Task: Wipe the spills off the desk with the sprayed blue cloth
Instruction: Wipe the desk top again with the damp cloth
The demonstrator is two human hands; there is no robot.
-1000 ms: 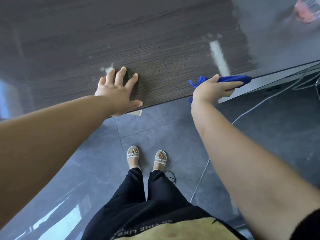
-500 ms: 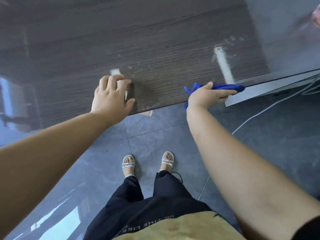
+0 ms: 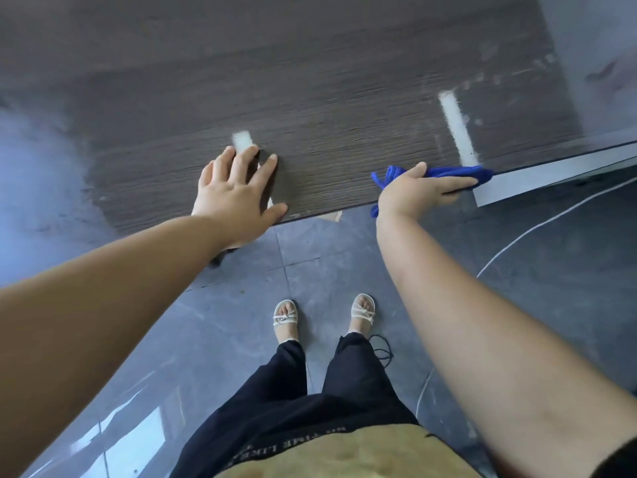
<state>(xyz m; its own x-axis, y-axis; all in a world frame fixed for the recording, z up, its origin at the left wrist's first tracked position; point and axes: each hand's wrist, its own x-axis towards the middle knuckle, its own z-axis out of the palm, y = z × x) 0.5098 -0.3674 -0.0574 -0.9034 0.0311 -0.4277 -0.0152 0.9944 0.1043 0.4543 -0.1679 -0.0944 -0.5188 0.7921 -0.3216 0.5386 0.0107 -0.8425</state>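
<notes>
Two hands in play. Right hand (image 3: 424,193) grips the bunched blue cloth (image 3: 460,172), thumb on top and fingers along it. It sits at the front edge of the desk (image 3: 310,81), right at the near end of the long white streak (image 3: 456,125). Left hand (image 3: 234,191) lies flat and open on the desk, fingers spread, fingertips at a short white patch (image 3: 243,141).

Progress, my read: early. The streak looks whole, specks beside it remain, and the patch is unwiped. Left to do: streak, specks, patch.

Versus half a second ago: the cloth is at about the same spot on the edge. The left fingers were bunched together and are now splayed, and more of the patch shows.
</notes>
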